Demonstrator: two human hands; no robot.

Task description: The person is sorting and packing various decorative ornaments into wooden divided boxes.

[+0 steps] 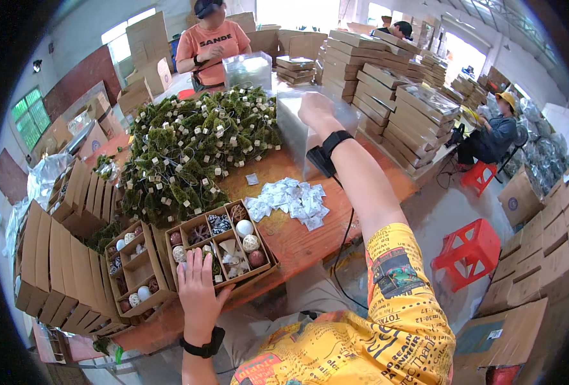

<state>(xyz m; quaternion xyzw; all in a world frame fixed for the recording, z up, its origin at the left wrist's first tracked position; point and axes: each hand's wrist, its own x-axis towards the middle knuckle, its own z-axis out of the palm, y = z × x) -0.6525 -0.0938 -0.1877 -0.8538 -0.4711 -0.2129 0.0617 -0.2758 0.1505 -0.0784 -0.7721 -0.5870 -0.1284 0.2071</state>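
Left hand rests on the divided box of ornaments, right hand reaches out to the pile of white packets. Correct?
Not quite. In the head view the right hand is on the clear plastic lid standing farther back on the table, well past the white packets. The left hand does rest on the divided box of ornaments.

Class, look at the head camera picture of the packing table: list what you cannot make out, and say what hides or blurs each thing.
- Head view: the right hand reaches a clear plastic lid; glare and motion blur hide its grip.
- The left hand covers the front compartments of the divided box, so their contents are hidden.
- The white sachets are too small to tell apart.
- The dark fisheye rim cuts off the flat cartons.
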